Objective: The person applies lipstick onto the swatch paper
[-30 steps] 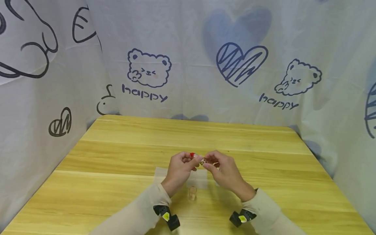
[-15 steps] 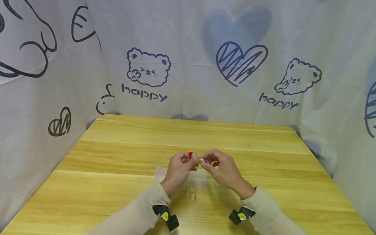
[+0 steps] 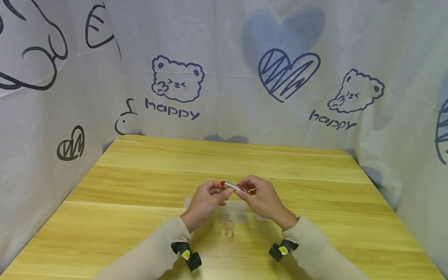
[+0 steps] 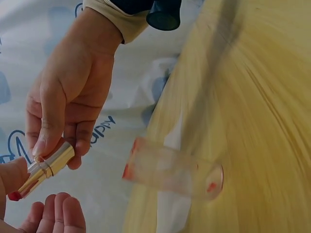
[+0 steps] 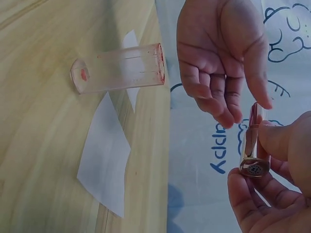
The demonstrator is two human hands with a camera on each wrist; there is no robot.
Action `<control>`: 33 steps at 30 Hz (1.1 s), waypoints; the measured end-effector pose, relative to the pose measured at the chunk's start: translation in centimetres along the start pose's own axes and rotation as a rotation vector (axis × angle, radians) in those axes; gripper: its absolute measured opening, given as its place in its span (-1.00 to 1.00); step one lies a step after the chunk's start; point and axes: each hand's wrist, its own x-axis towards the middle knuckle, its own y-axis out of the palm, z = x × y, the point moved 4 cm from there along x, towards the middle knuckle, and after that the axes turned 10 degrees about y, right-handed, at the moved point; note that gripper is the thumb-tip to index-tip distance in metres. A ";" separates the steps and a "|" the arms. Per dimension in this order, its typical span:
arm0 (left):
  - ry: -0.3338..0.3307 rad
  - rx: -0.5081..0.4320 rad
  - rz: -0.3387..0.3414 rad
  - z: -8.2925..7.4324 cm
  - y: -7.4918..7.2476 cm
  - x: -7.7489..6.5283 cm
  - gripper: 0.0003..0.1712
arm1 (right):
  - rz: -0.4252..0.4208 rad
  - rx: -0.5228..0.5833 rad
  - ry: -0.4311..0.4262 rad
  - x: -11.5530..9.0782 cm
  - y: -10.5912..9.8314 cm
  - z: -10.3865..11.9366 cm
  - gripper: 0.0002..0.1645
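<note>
One slim gold-and-silver lipstick [image 3: 231,186] is up above the yellow wood-grain table [image 3: 147,221], right hand [image 3: 266,199] thumb and fingers clamped on its shiny base, likely so the soft red tip [image 3: 222,183] stays unsmeared. Left hand [image 3: 203,203] has thumb and fingers apart beside the tip, contact unclear; red-smudged clear plastic cap [image 3: 229,228] sits near thin white paper sheets [image 3: 235,212].
</note>
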 end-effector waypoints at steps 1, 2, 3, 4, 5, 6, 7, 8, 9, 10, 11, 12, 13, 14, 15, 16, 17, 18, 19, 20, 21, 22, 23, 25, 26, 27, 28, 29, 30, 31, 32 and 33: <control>-0.003 0.011 -0.003 0.0 -0.3 -0.1 -0.64 | 0.006 -0.001 0.002 0.1 0.1 0.0 -0.83; -0.003 0.023 -0.005 0.1 -0.5 -0.1 -0.66 | 0.012 -0.004 0.003 0.2 0.2 0.1 -0.83; -0.007 0.032 -0.004 0.1 -0.8 -0.1 -0.67 | 0.018 -0.006 0.001 0.4 0.3 0.1 -0.83; -0.010 0.043 -0.002 0.2 -1.1 -0.2 -0.68 | 0.025 -0.009 0.001 0.5 0.4 0.2 -0.83; -0.012 0.054 0.002 0.3 -1.3 -0.2 -0.69 | 0.031 -0.012 -0.002 0.6 0.5 0.2 -0.83; -0.012 0.069 0.006 0.3 -1.5 -0.3 -0.69 | 0.036 -0.016 -0.006 0.7 0.6 0.2 -0.83; -0.019 0.080 0.009 0.4 -1.7 -0.3 -0.68 | 0.041 -0.017 -0.009 0.8 0.8 0.3 -0.83; -0.021 0.087 0.012 0.4 -1.9 -0.3 -0.67 | 0.045 -0.016 -0.011 0.9 0.9 0.3 -0.83; -0.025 0.093 0.015 0.5 -2.1 -0.4 -0.67 | 0.048 -0.014 -0.012 1.0 1.0 0.3 -0.83; -0.024 0.102 0.015 0.5 -2.3 -0.4 -0.66 | 0.052 -0.011 -0.010 1.0 1.2 0.3 -0.84; -0.024 0.107 0.014 0.6 -2.4 -0.5 -0.65 | 0.055 -0.007 -0.008 1.1 1.3 0.3 -0.84; -0.024 0.113 0.010 0.6 -2.5 -0.5 -0.65 | 0.058 -0.003 -0.003 1.1 1.5 0.3 -0.84; -0.025 0.115 0.005 0.7 -2.6 -0.6 -0.65 | 0.063 0.004 0.002 1.2 1.7 0.3 -0.84; -0.023 0.114 -0.004 0.8 -2.6 -0.6 -0.66 | 0.065 0.008 0.006 1.2 1.9 0.3 -0.84; -0.020 0.113 -0.015 0.9 -2.6 -0.7 -0.67 | 0.065 0.011 0.009 1.2 2.1 0.3 -0.85; -0.019 0.099 -0.028 1.0 -2.5 -0.7 -0.67 | 0.065 0.013 0.010 1.2 2.2 0.3 -0.85; -0.023 0.074 -0.044 1.2 -2.4 -0.8 -0.67 | 0.065 0.014 0.011 1.2 2.4 0.3 -0.84; -0.030 0.045 -0.063 1.4 -2.3 -0.8 -0.68 | 0.064 0.014 0.011 1.1 2.6 0.3 -0.84; -0.037 0.011 -0.082 1.6 -2.1 -0.8 -0.69 | 0.063 0.015 0.006 1.1 2.8 0.4 -0.84; -0.044 -0.026 -0.103 1.8 -2.0 -0.8 -0.70 | 0.061 0.013 0.001 1.0 3.0 0.5 -0.84; -0.052 -0.061 -0.120 1.8 -1.8 -0.9 -0.72 | 0.059 0.013 -0.004 1.0 3.1 0.6 -0.83; -0.059 -0.094 -0.139 1.9 -1.7 -0.9 -0.73 | 0.057 0.013 -0.011 1.0 3.2 0.7 -0.83; -0.061 -0.113 -0.151 2.0 -1.7 -0.9 -0.74 | 0.056 0.012 -0.015 1.0 3.3 0.8 -0.83; -0.065 -0.130 -0.168 2.0 -1.7 -1.0 -0.76 | 0.055 0.012 -0.024 1.0 3.5 1.0 -0.82; -0.066 -0.129 -0.171 2.0 -1.7 -1.0 -0.77 | 0.054 0.010 -0.027 1.1 3.6 1.0 -0.83; -0.067 -0.123 -0.173 1.9 -1.8 -1.0 -0.77 | 0.056 0.008 -0.030 1.1 3.7 1.1 -0.84; -0.068 -0.112 -0.170 2.0 -2.0 -1.0 -0.77 | 0.059 0.003 -0.032 1.2 3.8 1.1 -0.84; -0.067 -0.098 -0.164 2.0 -2.1 -1.0 -0.77 | 0.063 0.000 -0.031 1.2 3.9 1.1 -0.85; -0.071 -0.083 -0.156 2.0 -2.3 -1.0 -0.77 | 0.067 -0.003 -0.030 1.3 4.0 1.1 -0.86; -0.071 -0.062 -0.144 2.0 -2.6 -1.1 -0.76 | 0.073 -0.006 -0.031 1.4 4.1 1.1 -0.87; -0.068 -0.036 -0.130 2.0 -2.8 -1.1 -0.76 | 0.081 -0.006 -0.030 1.5 4.2 1.1 -0.88; -0.063 0.000 -0.114 2.0 -3.1 -1.2 -0.77 | 0.088 -0.006 -0.030 1.6 4.4 1.1 -0.89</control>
